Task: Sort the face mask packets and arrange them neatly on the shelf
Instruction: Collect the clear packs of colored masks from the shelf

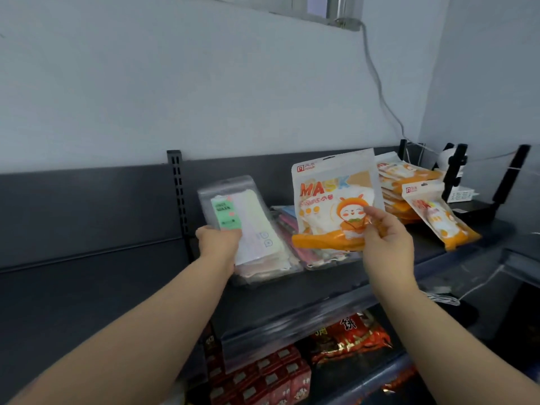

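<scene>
The left hand (217, 241) grips a clear pastel mask packet (248, 217) by its lower edge, the right hand (385, 241) pinches an orange MASK packet (333, 200) above the shelf (292, 290); both seem light, floppy, slick, best held at sealed edges

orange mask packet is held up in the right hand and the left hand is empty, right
Not empty: the left hand holds a clear packet with a green label. The orange mask packet is held up in the right hand, per the head view.
</scene>
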